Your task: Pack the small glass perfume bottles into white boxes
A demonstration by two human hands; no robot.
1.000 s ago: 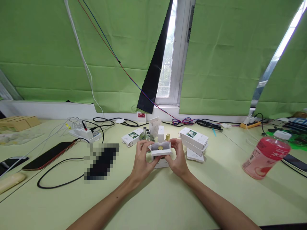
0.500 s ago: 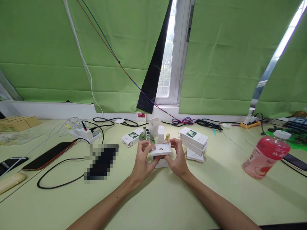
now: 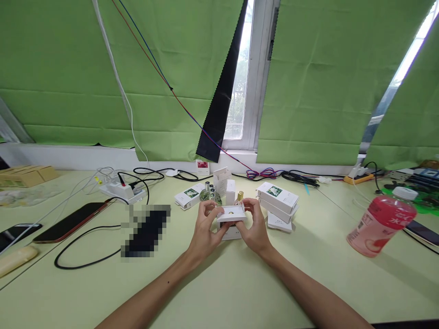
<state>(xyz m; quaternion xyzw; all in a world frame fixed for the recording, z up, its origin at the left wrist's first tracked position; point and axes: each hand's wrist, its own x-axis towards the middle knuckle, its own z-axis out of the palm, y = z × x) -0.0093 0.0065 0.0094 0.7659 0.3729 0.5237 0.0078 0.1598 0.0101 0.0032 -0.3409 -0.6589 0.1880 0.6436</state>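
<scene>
My left hand (image 3: 206, 226) and my right hand (image 3: 254, 226) grip a small white cardboard box (image 3: 232, 220) from its two sides, thumbs at the front and fingers curled behind. A small gold spot shows in the middle of its pale top. The box's lower front reaches close to the table, and I cannot tell whether it rests there. Just behind stands a gold-capped bottle (image 3: 239, 196), its body hidden. Glass bottles with silver caps (image 3: 210, 194) stand beyond my left fingers, and a narrow white box (image 3: 230, 192) is upright beside an open white carton (image 3: 221, 179).
White boxes (image 3: 277, 196) are stacked at right, with another flat box (image 3: 190, 195) at left. A pink drink bottle (image 3: 380, 224) leans far right. Phones (image 3: 72, 221), a power strip (image 3: 120, 189) and looping black cable (image 3: 85, 267) occupy the left side.
</scene>
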